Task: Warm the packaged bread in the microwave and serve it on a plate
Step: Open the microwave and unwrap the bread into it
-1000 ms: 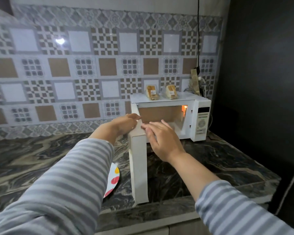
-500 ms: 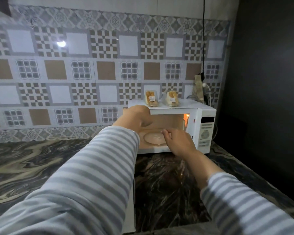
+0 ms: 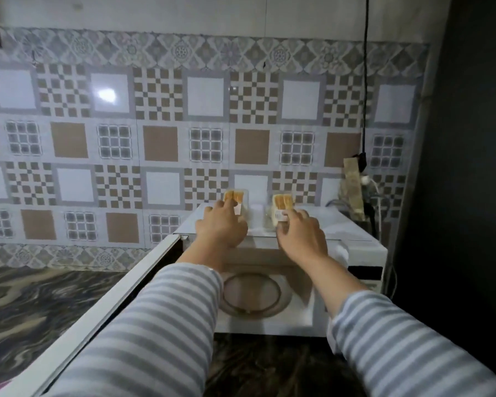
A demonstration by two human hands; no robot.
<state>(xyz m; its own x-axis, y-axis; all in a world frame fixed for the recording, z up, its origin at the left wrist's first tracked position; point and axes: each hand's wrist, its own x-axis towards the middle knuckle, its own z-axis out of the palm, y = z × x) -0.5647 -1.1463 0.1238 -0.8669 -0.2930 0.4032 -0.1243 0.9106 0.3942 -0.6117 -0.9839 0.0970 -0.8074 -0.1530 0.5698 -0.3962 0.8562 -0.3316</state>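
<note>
A white microwave [image 3: 361,247] stands on the counter against the tiled wall, its door [image 3: 121,285] swung wide open to the left. Inside, the round glass turntable [image 3: 251,293] is bare. Two clear packs of bread stand on top of the microwave. My left hand [image 3: 221,227] rests its fingers on the left bread pack [image 3: 233,196]. My right hand [image 3: 301,236] touches the front of the right bread pack [image 3: 282,203], fingertips on its label. Whether either hand grips its pack is hidden by the fingers.
Dark marbled counter [image 3: 26,305] runs left of and in front of the microwave. A black cable [image 3: 365,81] hangs down the wall to a plug and a tan pack [image 3: 352,193] behind the microwave's right side. A dark wall [image 3: 470,167] closes off the right.
Both hands have risen from the open microwave front to its top and now touch the two bread packs. The view has moved closer and tilted down.
</note>
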